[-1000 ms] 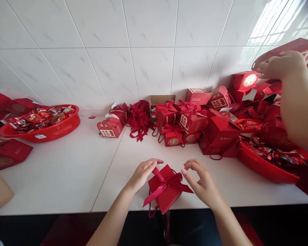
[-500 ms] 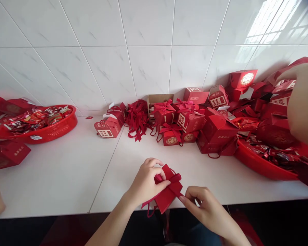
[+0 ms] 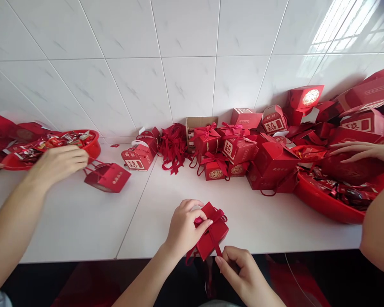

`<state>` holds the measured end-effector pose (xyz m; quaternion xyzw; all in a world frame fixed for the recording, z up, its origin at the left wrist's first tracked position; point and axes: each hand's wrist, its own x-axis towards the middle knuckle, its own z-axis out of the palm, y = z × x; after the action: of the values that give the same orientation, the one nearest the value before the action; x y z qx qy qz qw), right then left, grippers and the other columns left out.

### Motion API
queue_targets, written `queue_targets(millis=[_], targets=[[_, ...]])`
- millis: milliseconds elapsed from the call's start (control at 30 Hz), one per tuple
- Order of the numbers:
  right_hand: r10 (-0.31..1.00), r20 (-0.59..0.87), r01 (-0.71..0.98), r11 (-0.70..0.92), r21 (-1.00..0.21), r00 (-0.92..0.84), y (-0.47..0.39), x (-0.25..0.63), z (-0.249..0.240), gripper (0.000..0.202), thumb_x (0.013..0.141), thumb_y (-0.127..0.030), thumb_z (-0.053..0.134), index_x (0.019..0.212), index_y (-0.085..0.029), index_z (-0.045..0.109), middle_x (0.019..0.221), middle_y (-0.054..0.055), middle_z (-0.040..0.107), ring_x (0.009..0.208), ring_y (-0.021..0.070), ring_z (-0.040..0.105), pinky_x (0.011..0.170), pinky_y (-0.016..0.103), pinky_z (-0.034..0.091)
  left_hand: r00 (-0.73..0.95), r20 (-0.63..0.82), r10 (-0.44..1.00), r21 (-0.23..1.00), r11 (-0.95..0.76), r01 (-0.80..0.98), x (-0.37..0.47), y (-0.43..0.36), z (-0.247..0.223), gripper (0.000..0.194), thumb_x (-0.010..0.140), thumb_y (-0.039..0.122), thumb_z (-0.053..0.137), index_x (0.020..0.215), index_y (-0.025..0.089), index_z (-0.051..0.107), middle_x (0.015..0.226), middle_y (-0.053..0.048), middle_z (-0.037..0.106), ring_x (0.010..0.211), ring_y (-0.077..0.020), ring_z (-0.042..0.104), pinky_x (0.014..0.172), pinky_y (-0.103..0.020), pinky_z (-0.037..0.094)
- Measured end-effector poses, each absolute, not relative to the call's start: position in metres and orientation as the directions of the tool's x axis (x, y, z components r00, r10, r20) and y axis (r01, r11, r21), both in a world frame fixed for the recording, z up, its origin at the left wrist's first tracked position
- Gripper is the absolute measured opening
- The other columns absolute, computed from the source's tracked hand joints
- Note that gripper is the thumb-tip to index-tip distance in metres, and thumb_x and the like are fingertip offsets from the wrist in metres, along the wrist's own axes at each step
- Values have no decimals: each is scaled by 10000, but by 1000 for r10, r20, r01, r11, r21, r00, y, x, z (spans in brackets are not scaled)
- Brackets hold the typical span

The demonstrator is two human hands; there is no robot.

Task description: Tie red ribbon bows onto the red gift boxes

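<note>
Head view: at a white table (image 3: 160, 204) against a marbled tile wall (image 3: 192, 85), my left hand (image 3: 187, 226) pinches the bow (image 3: 218, 214) atop a red box (image 3: 208, 245) near the front edge, my right hand (image 3: 243, 273) closed on a ribbon tail (image 3: 215, 241). That tail now angles closer toward me, and a co-worker's hand (image 3: 59, 164) has reached in at left with a handled box (image 3: 110, 177).

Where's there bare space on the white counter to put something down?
Two bare patches: between the co-worker's box and the left hand, and between the ribboned box and the right red basin. Crowded along the tiled wall, from the ribbon heap rightward through the piled boxes.
</note>
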<state>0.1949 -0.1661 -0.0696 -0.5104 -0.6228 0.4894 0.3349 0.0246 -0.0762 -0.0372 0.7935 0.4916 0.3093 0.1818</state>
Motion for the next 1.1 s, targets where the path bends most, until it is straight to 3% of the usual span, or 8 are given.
queue_targets(millis=[100, 200, 300, 400, 467, 600, 733, 1100], targets=[[961, -82, 343, 14, -939, -263, -168, 200, -70, 452, 913, -514, 449, 606, -192, 374, 597, -39, 381, 589, 112, 345, 567, 227, 322, 334, 282, 899, 652, -435, 621, 24, -76, -37, 131, 775, 236, 686, 661, 207, 629, 1054, -58, 647, 1040, -254, 590, 901, -420, 479], [952, -118, 353, -11, -936, -284, -166, 211, -75, 452, 937, -526, 393, 678, -180, 529, 666, -4, 506, 668, 141, 471, 653, 243, 400, 284, 297, 912, 799, -400, 448, 18, -75, -40, 144, 840, 314, 616, 956, 230, 626, 1221, -80, 576, 1175, -248, 530, 985, -404, 440], [982, -107, 381, -40, -924, -156, -158, 224, -84, 495, 970, -503, 287, 686, -185, 537, 648, 6, 510, 636, 152, 494, 626, 263, 419, 22, 277, 961, 932, -275, 238, 8, -76, -51, 309, 956, 389, 376, 1189, 235, 508, 1305, -103, 514, 1218, -226, 504, 979, -389, 446], [999, 23, 461, 32, -887, -25, -150, 232, -97, 297, 939, -423, 407, 809, -197, 549, 772, 33, 573, 716, 179, 550, 639, 282, 451, -200, 154, 968, 983, -131, 125, -5, -86, -71, 294, 956, 376, 334, 1138, 224, 508, 1263, -101, 536, 1160, -223, 546, 934, -383, 472], [992, 125, 493, 115, -862, -12, -150, 231, -107, 221, 887, -339, 501, 1064, -213, 539, 1038, 80, 597, 929, 219, 590, 751, 317, 495, -232, 101, 968, 985, -64, 162, -11, -97, -88, 244, 904, 315, 425, 1118, 223, 500, 1235, -99, 554, 1142, -230, 557, 929, -391, 475], [970, 230, 523, 237, -819, -80, -159, 210, -129, 808, 769, -323, 670, 1438, -267, 220, 1401, 129, 411, 1274, 305, 449, 1010, 456, 430, -101, 135, 986, 940, -95, 327, -8, -123, -112, 373, 816, 173, 515, 1175, 241, 447, 1204, -90, 568, 1107, -231, 577, 918, -395, 486], [958, 287, 555, 243, -796, -9, -162, 180, -142, 1199, 612, -413, 814, 1493, -234, 20, 1438, 205, 339, 1281, 419, 408, 999, 579, 402, 83, 289, 954, 859, -296, 418, 1, -133, -118, 423, 838, 113, 493, 1231, 251, 421, 1175, -92, 565, 1075, -226, 590, 916, -393, 500], [867, 417, 477, 254, -842, 273, -101, 216, -105, 766, 678, -416, 736, 1310, -232, 344, 1263, 143, 496, 1206, 378, 482, 997, 590, 382, 180, 314, 932, 698, -355, 622, -3, -118, -128, 531, 903, 192, 486, 1394, 297, 315, 1258, -106, 558, 1161, -246, 570, 952, -427, 510]])
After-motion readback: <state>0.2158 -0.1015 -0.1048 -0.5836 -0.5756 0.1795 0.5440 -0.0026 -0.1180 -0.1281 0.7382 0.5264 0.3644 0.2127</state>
